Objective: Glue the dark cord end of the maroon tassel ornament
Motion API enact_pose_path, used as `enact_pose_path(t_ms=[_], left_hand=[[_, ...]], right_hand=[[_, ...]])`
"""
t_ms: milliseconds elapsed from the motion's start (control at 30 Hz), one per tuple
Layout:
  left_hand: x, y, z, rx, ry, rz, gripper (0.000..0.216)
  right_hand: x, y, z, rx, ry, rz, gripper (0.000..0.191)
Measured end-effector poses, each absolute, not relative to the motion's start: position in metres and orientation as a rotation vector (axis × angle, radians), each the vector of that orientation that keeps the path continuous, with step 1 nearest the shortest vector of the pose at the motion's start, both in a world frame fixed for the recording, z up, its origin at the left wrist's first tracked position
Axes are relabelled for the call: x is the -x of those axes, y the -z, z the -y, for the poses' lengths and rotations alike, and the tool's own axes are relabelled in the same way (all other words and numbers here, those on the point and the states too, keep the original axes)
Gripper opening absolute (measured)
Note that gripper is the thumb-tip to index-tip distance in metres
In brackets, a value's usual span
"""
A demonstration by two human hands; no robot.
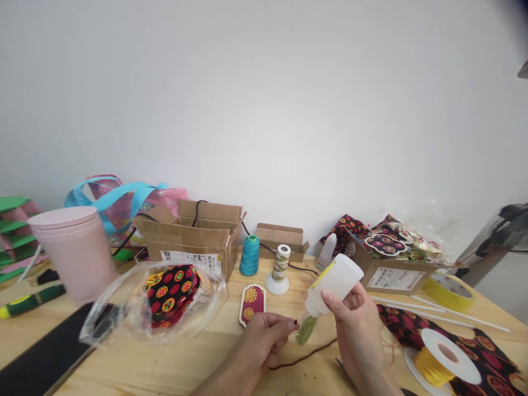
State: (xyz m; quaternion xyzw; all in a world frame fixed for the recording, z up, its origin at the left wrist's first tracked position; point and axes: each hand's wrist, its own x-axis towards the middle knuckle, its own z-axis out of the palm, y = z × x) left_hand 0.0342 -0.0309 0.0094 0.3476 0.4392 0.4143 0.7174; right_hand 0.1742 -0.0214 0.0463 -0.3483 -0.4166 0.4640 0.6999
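Note:
My right hand [358, 327] is wrapped round a white plastic glue bottle [333, 283], tipped nozzle-down to the left. Its tip is at a small olive-green tassel [306, 329]. My left hand [264, 335] is closed in a pinch on the end of a dark red cord [305, 356], right next to the tassel. The cord trails along the wooden table [173, 363] toward my right wrist. A maroon and gold oval tag [251, 303] lies just beyond my left hand.
A clear bag of patterned fabric [165, 297] lies at the left, with a pink bucket [74, 250] and cardboard boxes [193, 236] behind. A teal thread cone [249, 254] and a gold thread spool [280, 268] stand mid-table. A yellow cord spool [443, 357] rests on patterned cloth at the right.

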Motion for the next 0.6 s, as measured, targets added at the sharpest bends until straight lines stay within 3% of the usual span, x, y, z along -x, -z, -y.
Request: enact_pose_path(t_ms=[600], left_hand=[[-0.0350, -0.0112, 0.0316, -0.772, -0.911, -0.957, 0.020]], right_hand=[[-0.1739, -0.0441, 0.0227, 0.754, -1.054, 0.891, 0.049]])
